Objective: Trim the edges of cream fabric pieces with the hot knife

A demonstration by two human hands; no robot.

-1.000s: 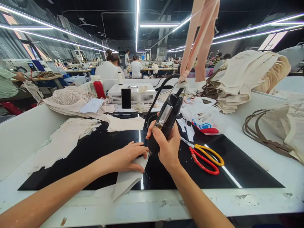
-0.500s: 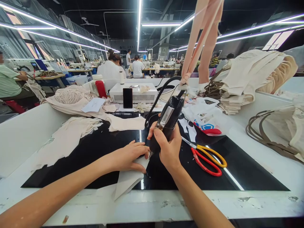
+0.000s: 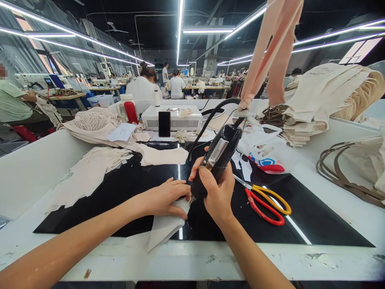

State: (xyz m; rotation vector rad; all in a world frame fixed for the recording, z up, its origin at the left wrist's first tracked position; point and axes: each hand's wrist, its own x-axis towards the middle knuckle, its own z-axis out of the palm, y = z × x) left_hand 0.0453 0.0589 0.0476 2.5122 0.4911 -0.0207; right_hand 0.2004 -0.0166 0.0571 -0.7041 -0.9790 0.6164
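Observation:
My right hand is wrapped round a black corded hand tool with a metal plate on its side. The tool leans to the right, its lower end down by the fabric; the working tip is hidden. Pink cloth strips are knotted to its upper end. My left hand lies on a pale piece of fabric, fingers stretched forward and thumb apart, pressing it on the black board. Part of the fabric hangs over the board's near edge. The left fingertips are close beside the tool's lower end.
Red-and-yellow-handled scissors lie right of the tool. Cut fabric pieces are layered at left, another piece ahead. Behind stand a phone and a white vented box. A plastic bag and fabric stacks are at right.
The whole view has shifted slightly. The black tool tilts a little further to the right, and the pink strips have swung right with it. The left hand stays on the fabric.

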